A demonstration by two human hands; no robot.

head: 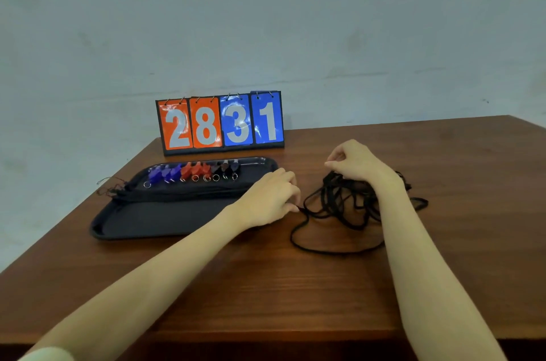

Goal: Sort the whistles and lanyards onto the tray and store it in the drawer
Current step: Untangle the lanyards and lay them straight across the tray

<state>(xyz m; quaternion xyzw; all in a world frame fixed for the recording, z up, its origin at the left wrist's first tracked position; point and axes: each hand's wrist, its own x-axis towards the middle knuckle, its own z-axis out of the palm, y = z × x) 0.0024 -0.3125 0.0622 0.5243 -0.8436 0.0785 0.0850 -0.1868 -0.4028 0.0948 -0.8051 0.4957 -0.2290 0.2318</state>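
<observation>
A black tray (153, 222) lies on the left of the wooden table. Along its far side stands a row of whistles (192, 173): blue, red, then black, each with a metal ring. Straightened black lanyards (177, 193) lie across the tray's middle, their ends hanging over its left rim. A tangled heap of black lanyards (345, 201) sits to the right of the tray. My left hand (271, 201) pinches one cord's end at the heap's left edge. My right hand (357, 162) pinches cords at the top of the heap.
A flip scoreboard (220, 123) reading 28 and 31 stands behind the tray at the table's back edge, against a pale wall. The table's front edge (266, 340) runs below my forearms. A loop of cord (325, 250) trails toward me from the heap.
</observation>
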